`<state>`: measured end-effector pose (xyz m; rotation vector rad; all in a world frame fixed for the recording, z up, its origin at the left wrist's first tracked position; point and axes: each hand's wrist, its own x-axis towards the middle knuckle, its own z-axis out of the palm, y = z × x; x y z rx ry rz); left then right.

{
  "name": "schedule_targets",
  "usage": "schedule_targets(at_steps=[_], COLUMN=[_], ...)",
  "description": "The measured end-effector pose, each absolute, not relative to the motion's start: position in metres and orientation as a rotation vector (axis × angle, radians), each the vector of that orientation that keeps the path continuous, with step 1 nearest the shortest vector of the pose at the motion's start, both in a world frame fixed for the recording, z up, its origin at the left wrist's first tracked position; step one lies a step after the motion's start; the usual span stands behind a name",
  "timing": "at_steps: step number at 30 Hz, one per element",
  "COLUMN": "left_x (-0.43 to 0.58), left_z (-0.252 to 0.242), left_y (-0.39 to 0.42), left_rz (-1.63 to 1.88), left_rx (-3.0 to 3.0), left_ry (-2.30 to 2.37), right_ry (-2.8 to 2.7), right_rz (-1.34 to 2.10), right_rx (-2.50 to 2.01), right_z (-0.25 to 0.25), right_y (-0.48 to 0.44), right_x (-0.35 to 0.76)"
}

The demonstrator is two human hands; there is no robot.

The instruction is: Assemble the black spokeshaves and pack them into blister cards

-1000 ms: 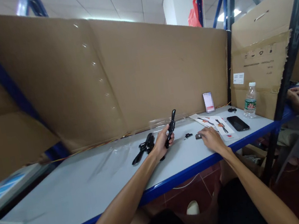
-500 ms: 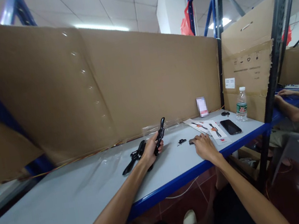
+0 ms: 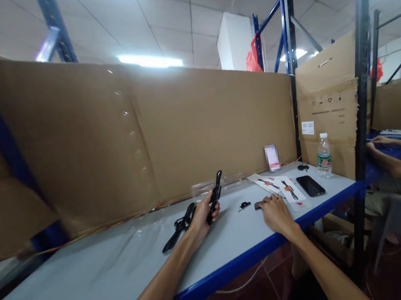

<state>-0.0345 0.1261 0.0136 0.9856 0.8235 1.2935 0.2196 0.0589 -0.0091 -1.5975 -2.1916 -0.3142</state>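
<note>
My left hand (image 3: 202,215) is closed around a black spokeshave (image 3: 216,201), held tilted above the table with one handle pointing up. Beside that hand, more black spokeshaves (image 3: 178,232) lie on the tabletop, partly hidden by my wrist. The fingers of my right hand (image 3: 275,210) are bent down over a small dark flat piece (image 3: 258,206) on the table, pinching its near end. Between the hands lies a small black part (image 3: 245,204) with a shiny metal bit next to it.
Printed cards (image 3: 290,187) and a black phone (image 3: 310,186) lie right of my right hand. A water bottle (image 3: 323,156) and a lit, blurred screen (image 3: 272,158) stand behind. Cardboard (image 3: 215,122) walls the back. Another person's arm (image 3: 397,153) shows at far right.
The camera view has tilted up and shifted, so everything sits lower in the picture. Both hands keep nearly the same hold and place on the table.
</note>
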Motion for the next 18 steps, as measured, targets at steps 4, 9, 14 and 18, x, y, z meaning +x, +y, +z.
schedule_targets(at_steps=[4, 9, 14, 18], left_x=[-0.023, -0.013, -0.012, -0.012], left_z=[0.010, 0.002, -0.001, 0.000], left_y=[0.121, 0.120, 0.120, 0.120], left_rz=[1.271, 1.273, 1.338, 1.308], left_rx=[1.082, 1.126, 1.121, 1.091], left_ry=[0.826, 0.881, 0.928, 0.947], right_ry=[-2.161, -2.260, -2.424, -2.371], right_rz=[-0.293, -0.164, 0.002, 0.059], right_rx=[-1.587, -1.467, -1.347, -1.328], right_z=[-0.008, 0.003, 0.009, 0.003], right_y=[0.067, 0.099, 0.132, 0.139], right_x=[0.215, 0.189, 0.169, 0.174])
